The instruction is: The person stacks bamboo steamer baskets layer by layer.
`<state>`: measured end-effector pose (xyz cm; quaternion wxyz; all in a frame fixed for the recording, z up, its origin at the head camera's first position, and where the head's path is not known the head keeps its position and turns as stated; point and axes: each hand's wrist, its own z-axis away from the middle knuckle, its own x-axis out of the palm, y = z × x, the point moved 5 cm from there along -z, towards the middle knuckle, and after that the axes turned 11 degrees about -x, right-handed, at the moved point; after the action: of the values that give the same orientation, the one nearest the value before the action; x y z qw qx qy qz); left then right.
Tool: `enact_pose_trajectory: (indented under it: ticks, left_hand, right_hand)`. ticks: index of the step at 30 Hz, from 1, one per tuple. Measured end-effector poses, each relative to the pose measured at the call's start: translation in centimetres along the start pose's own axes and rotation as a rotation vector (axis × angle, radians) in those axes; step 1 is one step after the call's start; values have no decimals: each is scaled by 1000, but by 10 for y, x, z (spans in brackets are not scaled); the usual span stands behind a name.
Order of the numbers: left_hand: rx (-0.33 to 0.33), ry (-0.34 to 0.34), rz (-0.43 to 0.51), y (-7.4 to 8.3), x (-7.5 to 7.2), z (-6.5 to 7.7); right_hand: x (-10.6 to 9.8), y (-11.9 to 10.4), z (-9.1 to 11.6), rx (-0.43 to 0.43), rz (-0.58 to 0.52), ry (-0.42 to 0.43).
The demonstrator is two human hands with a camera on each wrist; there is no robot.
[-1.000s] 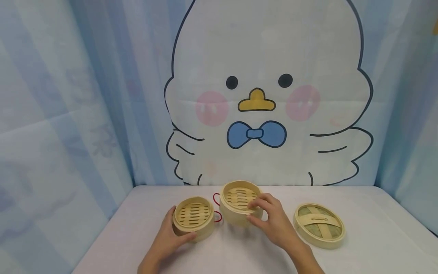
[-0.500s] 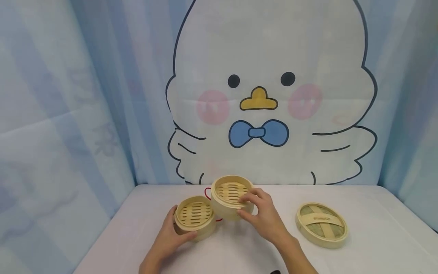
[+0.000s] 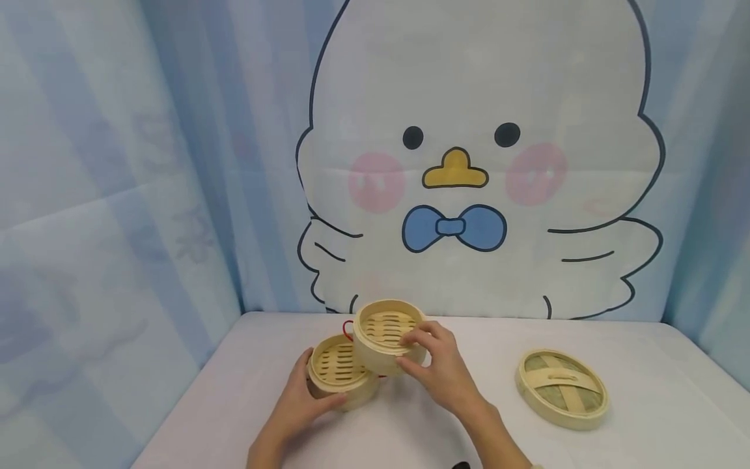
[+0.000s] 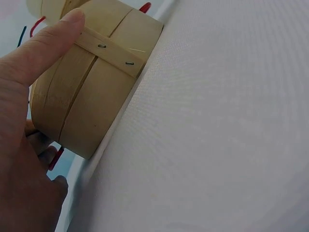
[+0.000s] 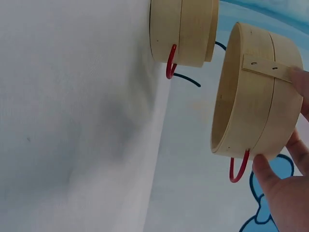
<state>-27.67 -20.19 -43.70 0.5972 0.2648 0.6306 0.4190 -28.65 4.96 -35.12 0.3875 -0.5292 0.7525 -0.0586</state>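
Note:
A round bamboo steamer basket [image 3: 346, 391] with a slatted floor rests on the white table, my left hand [image 3: 295, 404] around its near left side. In the left wrist view, the thumb of that hand [image 4: 29, 72] lies along the wall of the basket [image 4: 104, 92]. My right hand [image 3: 442, 374] pinches the rim of a second steamer basket [image 3: 381, 357], raised and overlapping the first one's right side in the head view. From the right wrist, this held basket [image 5: 263, 92] appears apart from the resting basket [image 5: 181, 29]. Red loops hang from both baskets.
A round bamboo steamer lid [image 3: 562, 391] with crossed strips and a small handle lies to the right on the white tablecloth [image 3: 656, 417]. Behind the table hangs a curtain [image 3: 457, 280] printed with a white cartoon bird.
My right hand has lifted the second basket and carried it left, so it now overlaps the first basket in the head view. My left hand keeps its grip on the first basket.

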Motion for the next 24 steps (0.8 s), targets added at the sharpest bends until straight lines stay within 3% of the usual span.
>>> enact_pose_trajectory:
  ticks: [7, 16, 24]
  left_hand:
    - [-13, 3, 10, -1, -2, -1]
    - [71, -9, 41, 1, -4, 0]
    - [76, -17, 63, 0, -5, 0]
  right_hand:
    - [15, -10, -8, -43, -31, 11]
    - [35, -20, -8, -69, -36, -1]
    - [50, -29, -10, -70, -45, -14]
